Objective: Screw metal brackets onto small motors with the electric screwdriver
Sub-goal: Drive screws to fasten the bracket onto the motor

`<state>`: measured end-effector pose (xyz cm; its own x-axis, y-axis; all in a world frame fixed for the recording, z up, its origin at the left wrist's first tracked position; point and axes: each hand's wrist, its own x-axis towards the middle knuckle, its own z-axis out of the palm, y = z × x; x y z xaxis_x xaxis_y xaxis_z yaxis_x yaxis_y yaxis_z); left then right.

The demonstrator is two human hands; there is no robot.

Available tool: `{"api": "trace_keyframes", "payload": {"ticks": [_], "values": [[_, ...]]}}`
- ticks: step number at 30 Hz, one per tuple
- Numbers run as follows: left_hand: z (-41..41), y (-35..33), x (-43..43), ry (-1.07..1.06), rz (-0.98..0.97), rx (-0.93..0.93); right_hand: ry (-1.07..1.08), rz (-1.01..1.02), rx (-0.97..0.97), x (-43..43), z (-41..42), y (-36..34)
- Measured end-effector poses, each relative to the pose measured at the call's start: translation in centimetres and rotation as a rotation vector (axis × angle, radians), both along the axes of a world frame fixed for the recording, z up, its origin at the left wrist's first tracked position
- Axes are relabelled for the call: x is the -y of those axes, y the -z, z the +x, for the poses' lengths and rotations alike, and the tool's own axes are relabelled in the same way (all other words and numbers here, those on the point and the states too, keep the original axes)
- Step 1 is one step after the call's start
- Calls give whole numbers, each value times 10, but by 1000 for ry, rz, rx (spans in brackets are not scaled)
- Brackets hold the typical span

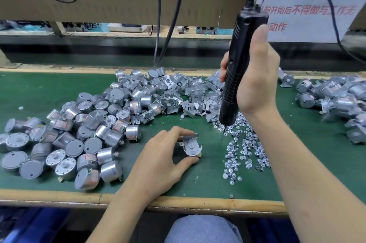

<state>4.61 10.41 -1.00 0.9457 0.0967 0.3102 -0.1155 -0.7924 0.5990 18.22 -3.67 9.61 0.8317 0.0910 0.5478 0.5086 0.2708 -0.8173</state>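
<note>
My left hand (164, 158) holds a small silver motor (193, 151) between thumb and fingers on the green mat, with a metal bracket (189, 139) sitting on top of it. My right hand (255, 76) grips the black electric screwdriver (235, 76) upright. The screwdriver's bit tip (224, 130) points down into the top of a pile of loose silver screws (243, 149), to the right of the held motor. The screwdriver hangs from a cable above.
A heap of bare motors (65, 135) covers the mat (178, 121) at the left. Loose brackets (178, 92) are piled at the middle back. Assembled motors with brackets (336, 102) lie at the right. Black cables (158, 24) hang behind. The bench's wooden edge (178, 201) runs along the front.
</note>
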Motion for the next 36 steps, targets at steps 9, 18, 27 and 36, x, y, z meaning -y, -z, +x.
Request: {"api": "trace_keyframes", "payload": {"ticks": [9, 18, 27, 36], "values": [[0, 0, 0, 1, 2, -15, 4, -11, 11, 0, 2, 3], [0, -1, 1, 0, 2, -16, 4, 6, 2, -5, 1, 4], [0, -2, 1, 2, -1, -22, 75, -6, -8, -6, 2, 3], [0, -2, 1, 2, 1, -21, 77, -27, 25, -10, 2, 4]]}}
